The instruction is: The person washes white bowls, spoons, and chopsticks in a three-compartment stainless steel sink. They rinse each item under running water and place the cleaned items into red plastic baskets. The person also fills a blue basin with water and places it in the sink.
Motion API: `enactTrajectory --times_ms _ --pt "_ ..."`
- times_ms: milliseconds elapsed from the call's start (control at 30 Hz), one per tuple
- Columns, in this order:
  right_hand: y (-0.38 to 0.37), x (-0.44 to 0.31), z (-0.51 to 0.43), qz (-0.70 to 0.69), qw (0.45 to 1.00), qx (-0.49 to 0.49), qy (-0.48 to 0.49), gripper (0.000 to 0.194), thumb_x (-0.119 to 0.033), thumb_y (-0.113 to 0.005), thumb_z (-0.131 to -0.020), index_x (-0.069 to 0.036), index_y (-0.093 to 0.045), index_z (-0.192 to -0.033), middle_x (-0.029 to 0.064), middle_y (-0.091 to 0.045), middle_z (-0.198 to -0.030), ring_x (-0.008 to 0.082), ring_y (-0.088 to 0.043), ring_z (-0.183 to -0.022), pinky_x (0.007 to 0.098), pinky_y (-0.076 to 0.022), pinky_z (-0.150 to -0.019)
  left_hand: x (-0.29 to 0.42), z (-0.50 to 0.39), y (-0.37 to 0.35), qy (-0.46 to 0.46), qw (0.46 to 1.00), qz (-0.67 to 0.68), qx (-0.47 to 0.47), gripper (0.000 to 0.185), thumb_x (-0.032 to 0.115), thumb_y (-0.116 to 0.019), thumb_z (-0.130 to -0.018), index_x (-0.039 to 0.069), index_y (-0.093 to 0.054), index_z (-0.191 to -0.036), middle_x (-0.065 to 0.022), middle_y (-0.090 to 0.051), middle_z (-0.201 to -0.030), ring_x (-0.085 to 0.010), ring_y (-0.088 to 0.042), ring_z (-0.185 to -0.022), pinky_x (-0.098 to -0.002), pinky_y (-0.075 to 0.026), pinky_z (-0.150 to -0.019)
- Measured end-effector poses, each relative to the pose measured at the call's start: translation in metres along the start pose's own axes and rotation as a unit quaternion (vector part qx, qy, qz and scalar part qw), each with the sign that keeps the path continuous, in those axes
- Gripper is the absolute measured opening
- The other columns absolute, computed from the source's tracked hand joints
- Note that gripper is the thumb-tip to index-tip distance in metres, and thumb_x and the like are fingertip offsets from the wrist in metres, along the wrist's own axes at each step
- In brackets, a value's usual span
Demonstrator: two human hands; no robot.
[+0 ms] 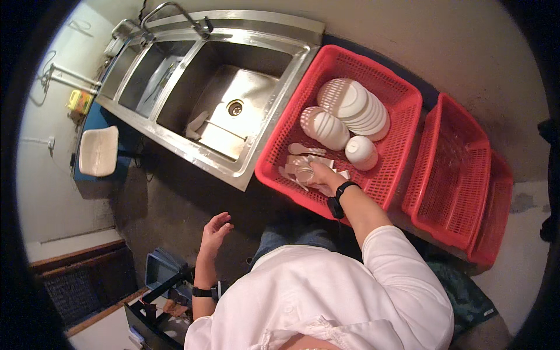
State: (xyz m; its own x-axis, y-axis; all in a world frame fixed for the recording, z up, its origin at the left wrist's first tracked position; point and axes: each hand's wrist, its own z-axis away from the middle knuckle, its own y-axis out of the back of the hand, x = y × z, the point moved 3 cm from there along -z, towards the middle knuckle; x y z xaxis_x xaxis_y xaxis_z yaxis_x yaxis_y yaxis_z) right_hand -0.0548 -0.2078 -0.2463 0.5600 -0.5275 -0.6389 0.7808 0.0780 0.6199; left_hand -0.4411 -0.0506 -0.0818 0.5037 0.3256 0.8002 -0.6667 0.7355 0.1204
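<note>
My right hand point(323, 176) reaches into a red plastic basket point(284, 127), its fingers among small white tableware point(305, 174) at the near left corner. Whether the fingers grip a piece I cannot tell; they partly hide the pile. A white spoon point(302, 149) lies just beyond them. In the same basket stand a row of white plates point(356, 103), a row of nested white bowls point(326, 127) and one overturned white bowl point(362, 151). My left hand point(216, 232) hangs over the dark floor with fingers slightly bent, apart from everything, holding nothing.
Left of the basket is a stainless steel sink point(258, 113) with a faucet point(175, 11); a white-headed tool point(197, 126) with a thin handle lies in its basin. More red baskets point(450, 175) stand at right. A pale stool seat point(99, 151) and blue bin point(159, 271) are at left.
</note>
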Motion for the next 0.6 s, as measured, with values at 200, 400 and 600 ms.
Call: enactTrajectory --times_ms 200,400,600 --pt "-0.002 -0.018 -0.013 0.034 0.987 -0.140 -0.068 0.082 -0.044 -0.078 -0.065 0.005 -0.045 -0.123 0.0239 -0.052 -0.124 0.0362 -0.056 -0.108 0.0414 -0.0466 -0.088 -0.023 0.013 0.049 0.006 0.999 0.034 0.042 0.040 0.006 -0.061 -0.086 0.005 -0.053 -0.125 -0.0099 -0.059 -0.117 -0.0179 -0.062 -0.094 -0.0282 -0.049 -0.081" --pt "0.043 -0.041 -0.004 0.006 0.997 -0.074 -0.017 0.079 -0.047 -0.071 -0.073 0.007 -0.045 -0.125 0.0221 -0.056 -0.119 0.0285 -0.057 -0.105 0.0372 -0.0461 -0.088 -0.077 0.003 0.160 -0.025 0.992 0.098 0.072 0.038 0.010 -0.060 -0.087 0.005 -0.053 -0.125 -0.0094 -0.058 -0.117 -0.0167 -0.062 -0.094 -0.0276 -0.051 -0.075" --pt "0.079 -0.072 0.014 -0.145 0.910 0.361 -0.140 0.058 -0.027 -0.070 -0.080 0.008 -0.050 -0.121 0.0175 -0.063 -0.105 0.0206 -0.060 -0.089 0.0318 -0.0493 -0.076 -0.188 -0.010 0.358 0.027 0.974 -0.003 0.226 0.042 0.011 -0.064 -0.084 0.005 -0.052 -0.124 -0.0110 -0.060 -0.115 -0.0220 -0.060 -0.100 -0.0314 -0.049 -0.082"
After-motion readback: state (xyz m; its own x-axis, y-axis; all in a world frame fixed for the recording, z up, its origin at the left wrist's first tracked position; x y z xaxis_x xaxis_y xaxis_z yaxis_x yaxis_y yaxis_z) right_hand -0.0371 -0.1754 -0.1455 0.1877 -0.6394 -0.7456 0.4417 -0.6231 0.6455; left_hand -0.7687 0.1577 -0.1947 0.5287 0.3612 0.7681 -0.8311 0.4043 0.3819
